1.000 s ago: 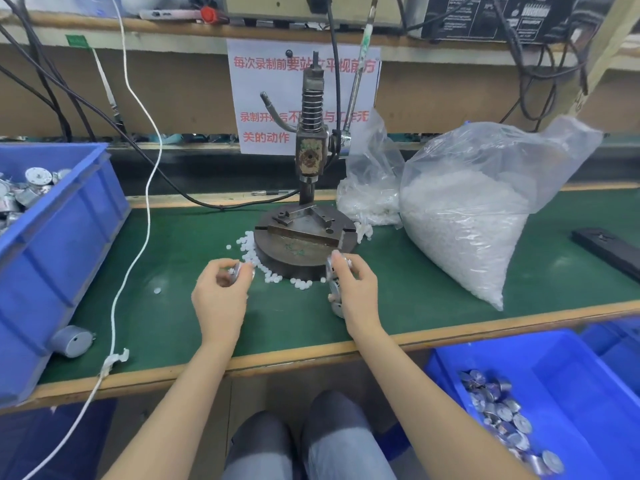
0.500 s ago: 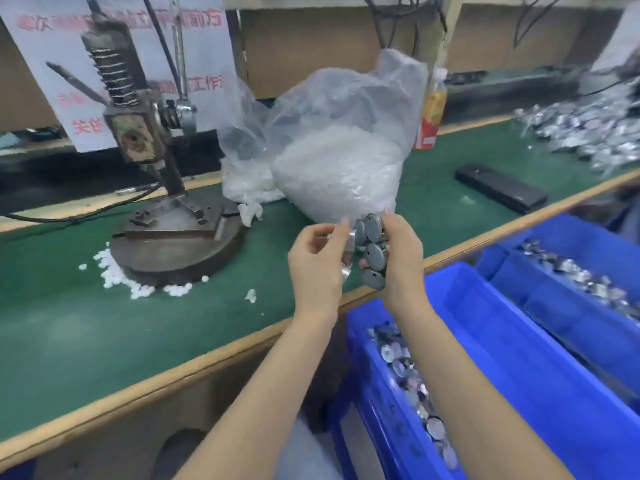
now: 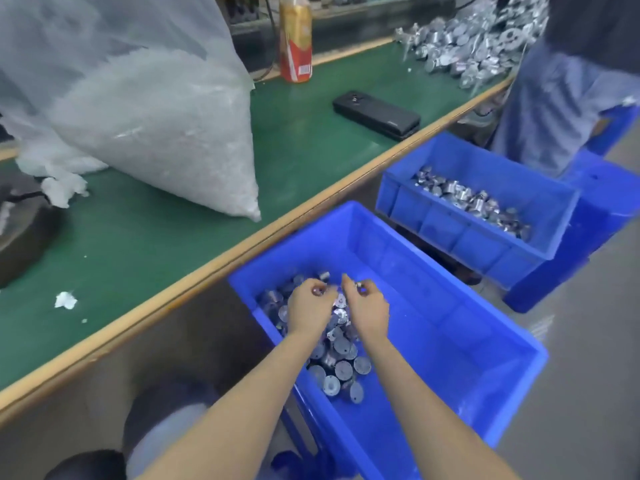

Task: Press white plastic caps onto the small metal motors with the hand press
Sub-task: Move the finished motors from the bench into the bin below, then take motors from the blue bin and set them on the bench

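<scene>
Curled fingers on your left hand (image 3: 308, 306) and your right hand (image 3: 369, 308), each with a glint of metal at the fingertips, but the blur hides whether either one truly grips. Both hover low over the pile of motors (image 3: 341, 365) in the near blue bin (image 3: 450, 341), just beside the green bench (image 3: 173, 237). Up on that bench the bag of white caps (image 3: 156, 126) slumps, and the press base (image 3: 20, 244) peeks in at the far left edge, well apart from your hands.
</scene>
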### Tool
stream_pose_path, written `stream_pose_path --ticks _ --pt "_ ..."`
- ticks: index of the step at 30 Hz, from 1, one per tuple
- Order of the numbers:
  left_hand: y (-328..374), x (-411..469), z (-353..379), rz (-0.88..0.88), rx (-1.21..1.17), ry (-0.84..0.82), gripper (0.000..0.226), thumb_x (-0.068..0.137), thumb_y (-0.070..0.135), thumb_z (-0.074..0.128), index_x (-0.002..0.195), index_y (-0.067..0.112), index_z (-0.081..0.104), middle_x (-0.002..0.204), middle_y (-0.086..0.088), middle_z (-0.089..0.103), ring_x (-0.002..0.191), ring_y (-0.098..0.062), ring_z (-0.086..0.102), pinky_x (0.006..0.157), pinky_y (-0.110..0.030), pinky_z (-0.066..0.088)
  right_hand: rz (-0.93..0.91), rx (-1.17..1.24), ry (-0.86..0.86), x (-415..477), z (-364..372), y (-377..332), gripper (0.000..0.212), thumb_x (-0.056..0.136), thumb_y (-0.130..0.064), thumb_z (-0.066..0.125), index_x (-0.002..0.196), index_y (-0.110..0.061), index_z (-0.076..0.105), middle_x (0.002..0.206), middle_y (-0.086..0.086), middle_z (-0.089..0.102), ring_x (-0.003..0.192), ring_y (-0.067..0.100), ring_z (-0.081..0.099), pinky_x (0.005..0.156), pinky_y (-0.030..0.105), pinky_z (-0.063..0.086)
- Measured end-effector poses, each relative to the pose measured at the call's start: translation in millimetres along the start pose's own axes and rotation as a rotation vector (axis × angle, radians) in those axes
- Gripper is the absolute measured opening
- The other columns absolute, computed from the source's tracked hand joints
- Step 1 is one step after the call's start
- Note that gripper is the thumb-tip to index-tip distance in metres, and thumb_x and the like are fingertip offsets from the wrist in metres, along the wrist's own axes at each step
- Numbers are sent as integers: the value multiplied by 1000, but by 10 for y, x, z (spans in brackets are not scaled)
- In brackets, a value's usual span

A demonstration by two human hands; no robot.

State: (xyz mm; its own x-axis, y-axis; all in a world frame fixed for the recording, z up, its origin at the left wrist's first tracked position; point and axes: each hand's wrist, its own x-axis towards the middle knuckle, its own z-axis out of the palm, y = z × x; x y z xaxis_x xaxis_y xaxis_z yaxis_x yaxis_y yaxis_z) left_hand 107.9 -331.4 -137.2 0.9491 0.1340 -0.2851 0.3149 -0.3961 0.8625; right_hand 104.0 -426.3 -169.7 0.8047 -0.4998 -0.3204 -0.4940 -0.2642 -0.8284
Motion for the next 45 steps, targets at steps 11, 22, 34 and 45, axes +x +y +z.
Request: stream_pose_path --ticks 11,22,34,45 --pt "-315 -8 170 249 1071 -283 34 96 20 35 129 13 42 131 -12 39 122 -30 40 99 -45 32 -58 -369 -104 -41 212 476 41 92 -43 47 120 -13 49 128 10 35 115 30 42 88 36 39" --pt "167 -203 -845 405 484 -246 12 88 9 44 97 8 51 101 -9 49 100 -32 53 82 -36 41 -494 -309 48 -593 242 -684 28 92 -16 46 118 -9 56 129 10 46 111 28 50 90 40 41" --pt "77 -1069 -3947 300 329 498 19 85 5 50 82 18 62 79 -1 64 70 -14 56 66 -21 46 -1248 32 -584 -2591 1870 -2215 22 96 -14 38 105 -9 58 99 2 56 94 18 50 73 24 33" --pt "-674 -1906 -6368 -161 660 1269 20 86 12 48 93 2 64 99 -21 63 94 -38 56 78 -41 45 -1516 -319 -718 -3196 3104 -2122 25 91 -8 49 113 -4 60 100 10 62 93 27 59 78 33 42"
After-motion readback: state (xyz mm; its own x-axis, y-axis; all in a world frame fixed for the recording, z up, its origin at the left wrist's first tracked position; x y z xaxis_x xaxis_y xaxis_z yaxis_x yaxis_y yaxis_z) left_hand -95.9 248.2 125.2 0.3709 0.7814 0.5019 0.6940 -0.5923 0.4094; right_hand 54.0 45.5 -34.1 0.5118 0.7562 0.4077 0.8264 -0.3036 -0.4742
